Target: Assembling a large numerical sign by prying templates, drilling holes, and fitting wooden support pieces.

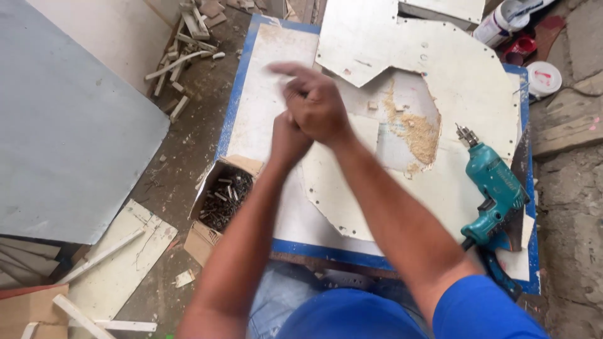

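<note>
Above the white board (301,213), the right hand (317,110) wraps the left hand (287,139); anything clamped inside stays hidden. Perhaps the screw box (223,198) gets elbowed off.

Left hand (287,139): mostly covered by the right hand (317,107); its fingers cannot be seen.
Right hand's outstretched finger: motion-blurred.
Anything held between the hands: cannot be told.
Box of screws (221,199): contents too small to tell apart.
Teal drill (496,188): rear hidden behind the right arm's blue sleeve.
Containers (515,19): cut off at the top edge.
</note>
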